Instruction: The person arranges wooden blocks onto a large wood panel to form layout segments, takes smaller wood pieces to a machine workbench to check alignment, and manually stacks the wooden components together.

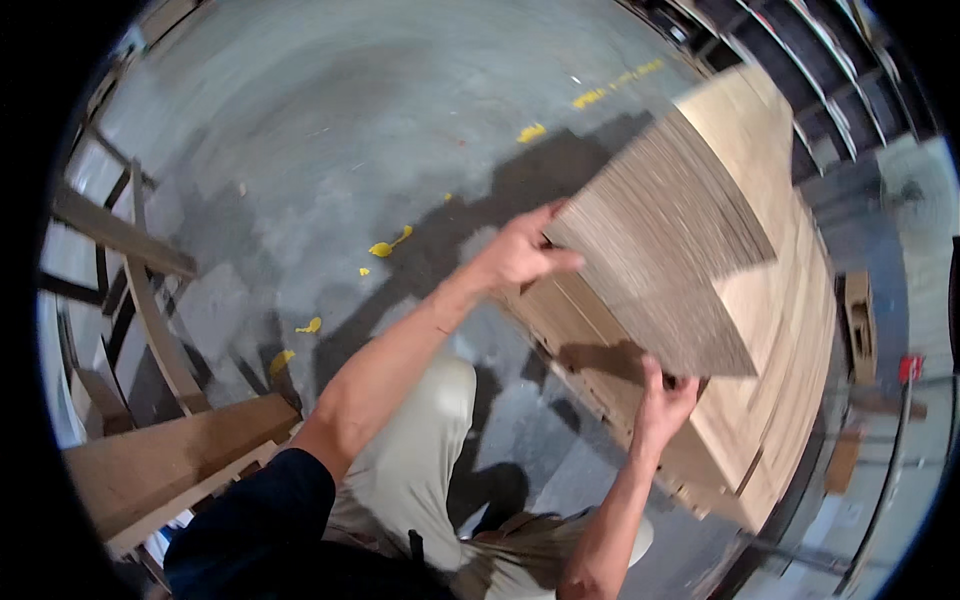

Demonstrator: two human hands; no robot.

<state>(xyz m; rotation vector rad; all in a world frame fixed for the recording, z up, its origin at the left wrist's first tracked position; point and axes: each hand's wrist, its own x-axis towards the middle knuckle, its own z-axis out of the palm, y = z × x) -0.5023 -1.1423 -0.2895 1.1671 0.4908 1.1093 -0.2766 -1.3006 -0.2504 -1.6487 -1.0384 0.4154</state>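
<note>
Grey-brown wood-grain panel (pixel 655 245), slightly blurred and notched along its right side, is tilted between my hands; whether it is one piece or two overlapping ones, I cannot tell. My left hand (pixel 523 250) grips its left corner, thumb on top and fingers hidden under the edge. At its near edge, my right hand (pixel 663 405) is closed on the rim with the thumb up. Beneath and beyond the panel lies a large stack of paler wooden boards (pixel 790 330), partly covered by it. The panel's shadow falls across the stack's near side.
Concrete floor (pixel 300 120) with worn yellow marks (pixel 390 243) stretches ahead and left. A wooden frame (pixel 150 290) and a brown beam (pixel 185 455) stand close on my left. Dark shelving (pixel 800 60) is at the far right, with a metal rail (pixel 895 470) along the right side.
</note>
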